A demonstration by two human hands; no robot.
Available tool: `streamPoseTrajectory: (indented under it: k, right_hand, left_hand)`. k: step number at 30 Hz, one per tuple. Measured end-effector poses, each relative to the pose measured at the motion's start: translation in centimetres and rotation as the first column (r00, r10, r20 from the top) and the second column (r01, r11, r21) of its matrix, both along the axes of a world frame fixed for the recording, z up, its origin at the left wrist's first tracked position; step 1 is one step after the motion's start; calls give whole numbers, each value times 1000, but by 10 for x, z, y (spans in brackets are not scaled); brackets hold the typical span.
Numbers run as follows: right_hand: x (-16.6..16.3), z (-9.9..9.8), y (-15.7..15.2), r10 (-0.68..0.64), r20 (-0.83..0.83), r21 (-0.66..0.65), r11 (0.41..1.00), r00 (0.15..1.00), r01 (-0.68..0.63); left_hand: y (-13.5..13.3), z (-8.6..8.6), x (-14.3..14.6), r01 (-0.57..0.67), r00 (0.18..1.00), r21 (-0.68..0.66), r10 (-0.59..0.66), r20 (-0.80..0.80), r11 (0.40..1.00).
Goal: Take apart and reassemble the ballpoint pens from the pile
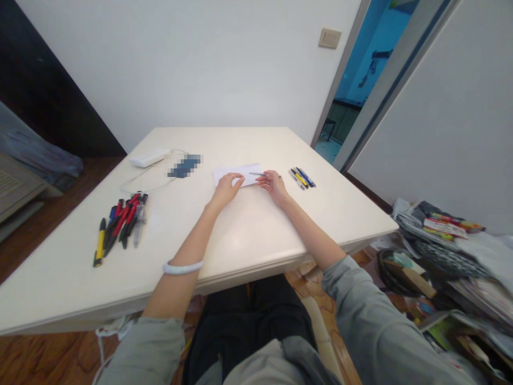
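A white sheet of paper (236, 170) lies on the table between my two hands. My left hand (226, 190) rests on its near left edge, fingers bent and apart from the thumb, with nothing in them. At the paper's right side, my right hand (274, 186) grips a slim pen (257, 174), whose one end points left over the paper. To the right of that hand, several pens (302, 178), among them a yellow one and a blue one, lie side by side in a short row.
A loose heap of red, black, yellow and clear pens (122, 219) lies on the table's left. Behind it are a white power strip (148, 158), its cable, and a blurred-out dark blue object (185, 166). Bags and papers (449, 256) are piled beyond the table's right edge.
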State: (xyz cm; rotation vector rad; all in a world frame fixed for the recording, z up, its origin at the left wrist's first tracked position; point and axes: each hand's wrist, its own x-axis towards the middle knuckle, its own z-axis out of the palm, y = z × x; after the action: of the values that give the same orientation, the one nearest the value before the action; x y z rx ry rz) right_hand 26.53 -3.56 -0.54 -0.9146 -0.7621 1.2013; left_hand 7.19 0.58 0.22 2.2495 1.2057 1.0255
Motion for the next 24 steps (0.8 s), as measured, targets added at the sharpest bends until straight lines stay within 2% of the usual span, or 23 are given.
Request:
streamPoseTrajectory:
  k: [3,6,9,13,17,21,24]
  right_hand:
    - [-2,1,-3,28,29,43,999,999,-29]
    - [-4,3,-8,130,55,97,986,990,-135]
    - [-8,6,-15,254,85,124,957,963,-264]
    - [-13,8,-21,378,145,155,904,914,-399]
    - [-14,5,-23,447,218,155,862,868,-483]
    - [-12,6,-24,568,258,121,783,781,-610]
    - [-11,8,-27,608,288,118,744,740,-658]
  left_hand:
    - [-2,3,5,19,975,-196,25,221,980]
    - [-7,6,7,105,900,-400,85,428,911]
    - [-15,11,8,196,816,-510,150,559,837]
    - [-25,16,13,250,753,-556,203,626,793]
    - [-27,17,15,228,751,-565,227,621,793]
    - [-24,16,12,218,747,-592,257,613,776]
    - [-21,15,10,197,758,-595,264,597,779]
